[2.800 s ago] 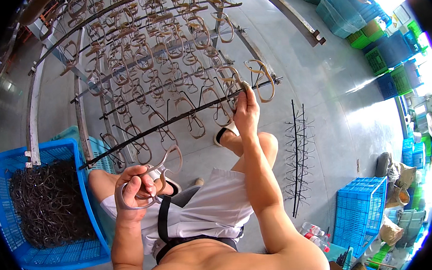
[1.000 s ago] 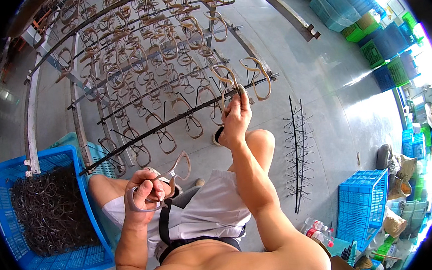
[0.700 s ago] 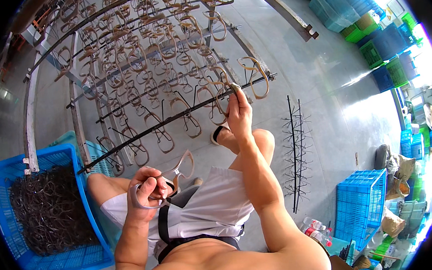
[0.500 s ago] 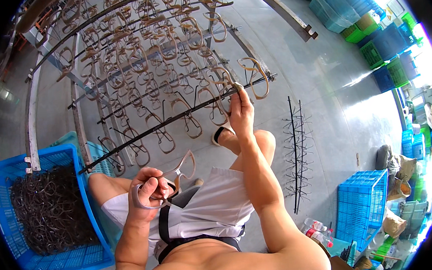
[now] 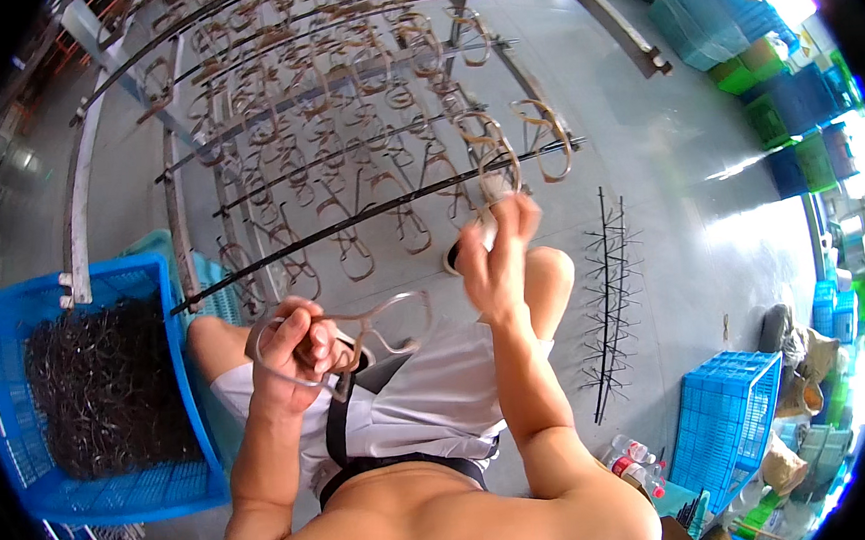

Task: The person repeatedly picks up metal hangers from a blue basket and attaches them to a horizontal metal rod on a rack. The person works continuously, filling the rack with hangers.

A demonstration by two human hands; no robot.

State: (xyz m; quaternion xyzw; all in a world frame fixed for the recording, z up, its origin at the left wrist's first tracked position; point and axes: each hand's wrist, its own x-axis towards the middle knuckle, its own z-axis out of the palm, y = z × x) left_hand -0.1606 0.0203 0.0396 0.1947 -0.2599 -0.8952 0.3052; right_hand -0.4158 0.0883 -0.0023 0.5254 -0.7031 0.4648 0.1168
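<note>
My left hand (image 5: pixel 298 348) is closed around a pale, see-through eyeglass frame (image 5: pixel 368 325), held over my lap with one rim sticking out to the right. I cannot tell whether a second frame is in that hand. My right hand (image 5: pixel 499 260), slightly smeared by motion, has its fingers apart and nothing visible in them. It is just below a brownish eyeglass frame (image 5: pixel 490 154) hanging near the right end of a dark rod (image 5: pixel 378 212). Several similar frames hang in rows along this rod and the rods behind it.
Metal rack posts (image 5: pixel 80 209) stand at the left. Beside my left knee is a blue basket (image 5: pixel 188 387) of tangled dark pieces. Spiky dark rods (image 5: pixel 610 303) lie on the floor to the right, near another blue crate (image 5: pixel 726 420) and plastic bottles (image 5: pixel 639 464). Crates line the far right.
My right hand has let go of the hanging eyeglass frame and drawn back toward me. The frame in my left hand has turned, its free rim now lower and farther right. The view has shifted slightly.
</note>
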